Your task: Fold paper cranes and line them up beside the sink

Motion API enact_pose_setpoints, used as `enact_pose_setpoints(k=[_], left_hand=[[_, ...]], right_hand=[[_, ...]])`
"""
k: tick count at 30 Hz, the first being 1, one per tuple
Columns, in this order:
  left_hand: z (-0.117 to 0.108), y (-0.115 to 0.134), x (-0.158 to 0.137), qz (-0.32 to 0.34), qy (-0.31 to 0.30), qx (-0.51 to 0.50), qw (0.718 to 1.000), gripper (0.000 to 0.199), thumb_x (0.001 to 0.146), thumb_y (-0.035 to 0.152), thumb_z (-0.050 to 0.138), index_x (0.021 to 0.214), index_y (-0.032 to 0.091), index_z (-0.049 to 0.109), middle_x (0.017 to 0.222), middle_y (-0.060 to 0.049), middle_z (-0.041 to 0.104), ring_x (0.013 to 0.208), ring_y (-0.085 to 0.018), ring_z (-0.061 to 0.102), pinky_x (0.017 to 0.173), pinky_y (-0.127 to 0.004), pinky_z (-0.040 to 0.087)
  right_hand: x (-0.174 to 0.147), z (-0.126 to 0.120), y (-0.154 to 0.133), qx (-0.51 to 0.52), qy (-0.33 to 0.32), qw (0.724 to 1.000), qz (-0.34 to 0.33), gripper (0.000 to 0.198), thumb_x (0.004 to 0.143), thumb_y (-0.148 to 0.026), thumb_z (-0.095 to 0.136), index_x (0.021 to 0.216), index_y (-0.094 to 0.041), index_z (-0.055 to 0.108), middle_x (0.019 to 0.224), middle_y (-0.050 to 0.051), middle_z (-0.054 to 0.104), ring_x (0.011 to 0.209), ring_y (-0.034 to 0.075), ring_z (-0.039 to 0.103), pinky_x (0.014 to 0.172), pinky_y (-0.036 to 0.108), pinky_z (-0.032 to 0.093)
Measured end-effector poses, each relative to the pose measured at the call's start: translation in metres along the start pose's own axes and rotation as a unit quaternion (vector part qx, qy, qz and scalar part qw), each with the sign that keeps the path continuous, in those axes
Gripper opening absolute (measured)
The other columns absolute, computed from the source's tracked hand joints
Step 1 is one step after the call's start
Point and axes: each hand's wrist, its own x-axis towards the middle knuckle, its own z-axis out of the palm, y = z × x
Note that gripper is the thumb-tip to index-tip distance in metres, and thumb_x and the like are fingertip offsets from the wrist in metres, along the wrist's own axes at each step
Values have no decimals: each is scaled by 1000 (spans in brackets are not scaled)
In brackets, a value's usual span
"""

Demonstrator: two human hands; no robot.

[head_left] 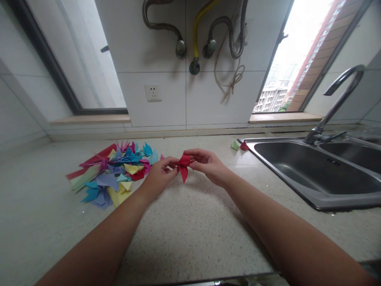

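A red folded-paper piece (183, 163), with pointed flaps like an origami crane, is held up between my two hands just above the countertop. My left hand (162, 171) pinches its left side between thumb and fingers. On the right, my right hand (210, 165) grips the opposite edge with thumb and fingertips. One flap of the red paper hangs down between the hands. Just left of my left hand lies a pile of coloured folded papers (107, 180) in blue, purple, yellow, pink, red and green.
A steel sink (297, 171) with a chrome faucet (342, 85) takes up the right side. By its corner lie a light green folded paper (235, 145) and a dark red one (244, 146). The speckled countertop (190, 238) reaches back to a tiled wall with hoses and an outlet (152, 93).
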Motion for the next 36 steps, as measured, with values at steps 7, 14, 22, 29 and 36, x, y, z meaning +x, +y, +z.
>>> enact_pose_setpoints(k=[7, 14, 22, 29, 36], left_hand=[[0, -3, 0, -1, 8, -5, 1000, 26, 83, 29, 63, 107, 21, 70, 104, -7, 70, 91, -19, 64, 75, -28, 49], [-1, 3, -1, 19, -5, 65, 998, 23, 85, 25, 60, 105, 20, 71, 102, -6, 70, 86, -18, 64, 71, -27, 47], [0, 10, -3, 49, -26, 124, 991, 18, 84, 22, 60, 98, 21, 70, 93, -4, 71, 80, -15, 62, 66, -25, 46], [-3, 11, -4, 69, -55, 163, 983, 20, 86, 17, 57, 101, 21, 69, 94, -3, 68, 81, -14, 60, 67, -24, 45], [-6, 14, -4, 109, -76, 200, 971, 20, 88, 15, 55, 100, 22, 69, 95, -3, 67, 86, -15, 59, 71, -26, 44]], right_hand=[[-1, -1, -2, 6, -24, 1000, 3, 39, 78, -23, 72, 116, -25, 66, 111, 6, 66, 96, 15, 62, 84, 32, 50], [2, -3, 4, -51, 29, 998, -7, 26, 83, -34, 69, 107, -24, 68, 96, 3, 67, 85, 14, 61, 74, 30, 49], [3, -2, 7, -12, 4, 1000, 26, 42, 80, -33, 73, 117, -21, 57, 76, -1, 61, 71, 12, 57, 71, 28, 47], [1, -4, 9, -12, -32, 997, 71, 26, 82, -38, 70, 86, -16, 58, 77, 1, 57, 71, 12, 53, 70, 28, 43], [0, -3, 10, -40, -54, 995, 67, 27, 84, -41, 68, 80, -15, 60, 75, 1, 56, 71, 11, 49, 70, 27, 39]])
